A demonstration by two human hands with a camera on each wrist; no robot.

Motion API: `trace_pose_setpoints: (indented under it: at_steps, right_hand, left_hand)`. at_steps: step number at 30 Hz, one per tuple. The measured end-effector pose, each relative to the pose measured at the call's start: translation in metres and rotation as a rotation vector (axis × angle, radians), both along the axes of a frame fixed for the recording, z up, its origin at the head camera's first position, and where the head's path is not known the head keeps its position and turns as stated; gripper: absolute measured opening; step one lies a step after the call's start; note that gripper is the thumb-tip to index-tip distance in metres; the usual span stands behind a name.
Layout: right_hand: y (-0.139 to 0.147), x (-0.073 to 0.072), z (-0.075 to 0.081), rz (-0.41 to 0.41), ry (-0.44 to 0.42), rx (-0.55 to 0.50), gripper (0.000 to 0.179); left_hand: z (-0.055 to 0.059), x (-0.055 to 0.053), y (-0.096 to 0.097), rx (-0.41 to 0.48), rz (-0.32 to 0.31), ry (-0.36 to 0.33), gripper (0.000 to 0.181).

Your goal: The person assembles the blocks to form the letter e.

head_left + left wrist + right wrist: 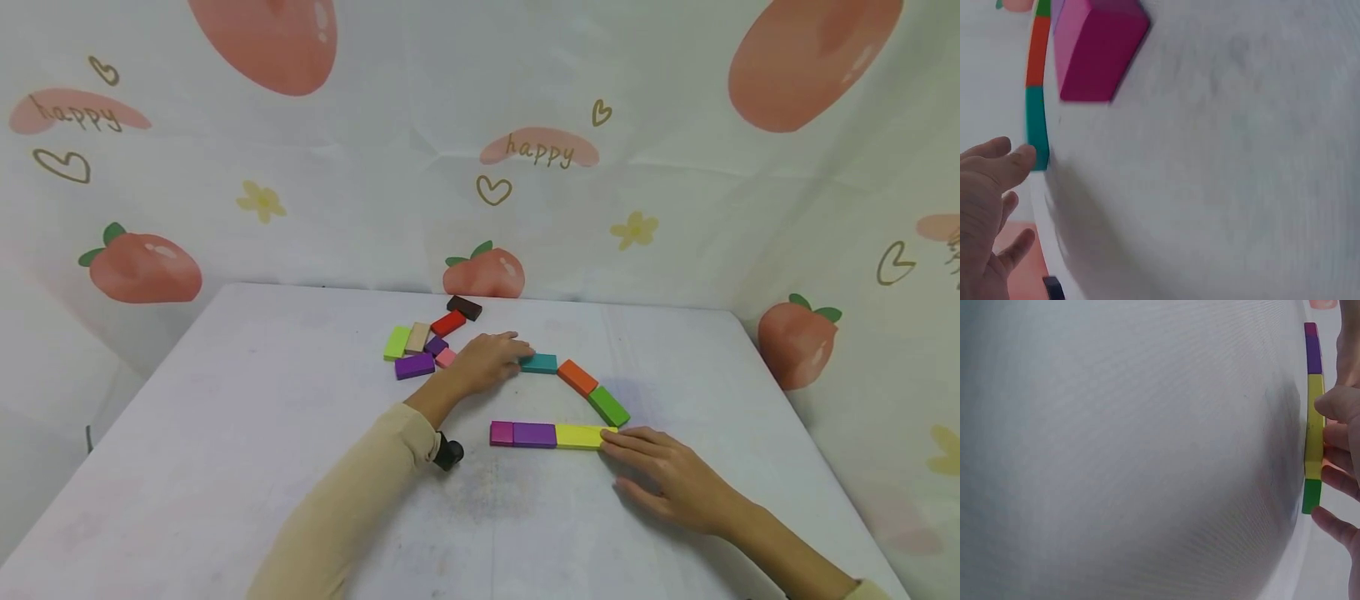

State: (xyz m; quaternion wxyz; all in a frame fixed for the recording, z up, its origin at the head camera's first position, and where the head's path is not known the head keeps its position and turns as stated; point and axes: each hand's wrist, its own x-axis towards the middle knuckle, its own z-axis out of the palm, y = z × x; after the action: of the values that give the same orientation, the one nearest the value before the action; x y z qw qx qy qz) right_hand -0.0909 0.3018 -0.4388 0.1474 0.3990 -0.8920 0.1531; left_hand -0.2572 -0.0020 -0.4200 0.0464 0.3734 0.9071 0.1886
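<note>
In the head view my left hand (491,362) reaches over the table, its fingertips at the left end of a teal block (540,363). The left wrist view has a fingertip at the end of that teal block (1036,128), the other fingers spread apart. An orange block (577,377) and a green block (609,407) continue from it in a curve to the lower right. My right hand (675,479) rests with extended fingertips on the right end of a yellow block (581,437). Left of the yellow one, a purple block (534,435) and a magenta block (502,433) complete a straight row.
Behind and left of my left hand lie loose blocks: dark brown (465,307), red (448,323), beige (417,338), lime green (397,342), purple (415,367) and a partly covered pink one (446,358). A fruit-printed cloth (375,167) hangs behind the white table (247,400).
</note>
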Motion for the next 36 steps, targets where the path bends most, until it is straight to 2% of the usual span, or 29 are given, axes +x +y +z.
trace_pose_setpoints:
  at_steps: [4, 11, 14, 18, 22, 27, 36]
  right_hand:
    - [0.001, 0.0, 0.0, -0.01, -0.005, 0.007, 0.055]
    - [0.001, 0.0, 0.0, -0.011, -0.017, 0.012, 0.055]
    - [0.0, 0.0, 0.0, -0.014, -0.019, 0.01, 0.055]
    - [0.0, 0.0, 0.0, -0.018, -0.021, 0.014, 0.055]
    - [0.0, 0.001, 0.0, -0.027, -0.032, 0.026, 0.055]
    - [0.0, 0.0, 0.0, -0.024, -0.029, 0.026, 0.055]
    - [0.0, -0.001, 0.0, -0.023, -0.031, 0.022, 0.054]
  left_hand:
    - [0.005, -0.006, -0.011, 0.046, 0.074, 0.003, 0.037]
    - [0.012, -0.022, -0.037, 0.1, 0.239, 0.031, 0.04]
    - [0.012, -0.029, -0.047, 0.049, 0.316, 0.024, 0.046]
    - [0.008, -0.034, -0.055, -0.082, 0.386, -0.043, 0.057]
    - [0.005, -0.036, -0.056, -0.163, 0.401, -0.091, 0.06]
    - [0.004, -0.035, -0.053, -0.226, 0.4, -0.089, 0.061]
    - [0.007, -0.027, -0.039, -0.233, 0.334, -0.063, 0.058]
